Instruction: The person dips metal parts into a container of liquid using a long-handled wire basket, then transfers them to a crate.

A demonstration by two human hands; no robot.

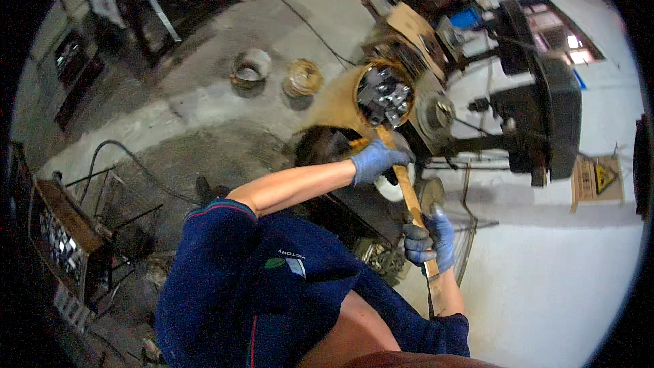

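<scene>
Both gloved hands grip the wooden handle [409, 194]: left hand [376, 160] high, right hand [428, 238] low. Its far end is raised at the bucket [340, 99] still full of metal scraps [385, 95].

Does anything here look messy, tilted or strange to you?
The round drum lies tipped on its side, its open mouth full of dark metal pieces. Both gloved hands, left and right, grip a long wooden handle reaching toward that mouth. A heap of metal scraps lies on the floor below.
</scene>
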